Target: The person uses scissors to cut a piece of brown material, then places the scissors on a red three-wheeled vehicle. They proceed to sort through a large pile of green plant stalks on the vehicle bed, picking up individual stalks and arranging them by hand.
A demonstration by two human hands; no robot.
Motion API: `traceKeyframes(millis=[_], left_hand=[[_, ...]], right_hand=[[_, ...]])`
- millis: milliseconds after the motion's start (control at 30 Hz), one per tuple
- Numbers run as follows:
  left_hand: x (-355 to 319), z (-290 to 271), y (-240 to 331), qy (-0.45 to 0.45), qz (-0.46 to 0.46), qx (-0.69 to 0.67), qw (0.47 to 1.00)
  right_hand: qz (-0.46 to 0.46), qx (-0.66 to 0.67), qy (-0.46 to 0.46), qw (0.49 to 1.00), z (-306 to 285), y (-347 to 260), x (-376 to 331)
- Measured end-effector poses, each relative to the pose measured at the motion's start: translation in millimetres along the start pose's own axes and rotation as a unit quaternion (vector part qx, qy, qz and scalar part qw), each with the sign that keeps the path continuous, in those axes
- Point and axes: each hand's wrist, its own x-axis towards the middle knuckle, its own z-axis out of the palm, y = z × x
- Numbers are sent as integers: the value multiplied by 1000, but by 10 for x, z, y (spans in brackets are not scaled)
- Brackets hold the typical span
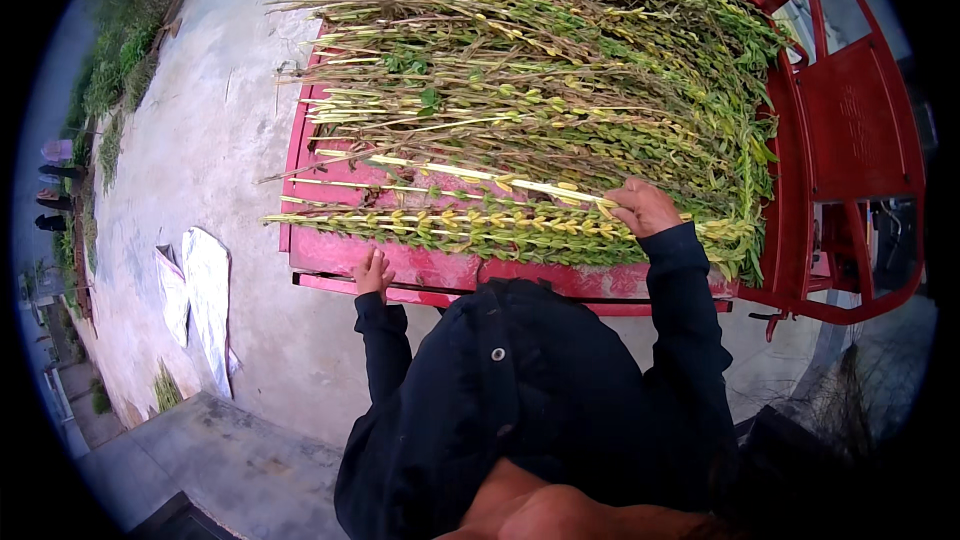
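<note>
Long sesame stalks [540, 70] with green and yellowing pods lie side by side across a red cart bed [420, 268], leafy tips to the right. My right hand [643, 207] is closed around one pale stalk [470, 172] near the bed's front right. That stalk stretches leftward over the others, its bare end towards the left. Closer to me, a few pod-covered stalks [440, 224] run along the front edge. At the front left, my left hand [373, 273] rests by the bed's rim with its fingers apart, holding nothing.
A red metal frame [850, 130] rises at the bed's right end. On the concrete ground [240, 70] to the left lies a white sheet or sack [208, 290]. Small green stalks [167, 387] lie below it. Folded dark and light items [57, 185] sit near the grassy edge [125, 60].
</note>
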Motion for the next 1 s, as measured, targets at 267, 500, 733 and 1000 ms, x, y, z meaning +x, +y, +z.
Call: traceKeyframes(millis=[267,500,733,1000], left_hand=[[-234,1516,928,-361,28,-390,846],[-1,1092,774,-246,93,-333,905],[74,949,670,-172,111,-320,925],[172,733,739,-145,120,-318,929]], right_hand=[[-63,-50,23,996,499,-198,236],[18,-44,300,953,581,-24,90],[532,97,394,743,951,2120,-675],[400,751,324,413,1213,2341,-462]])
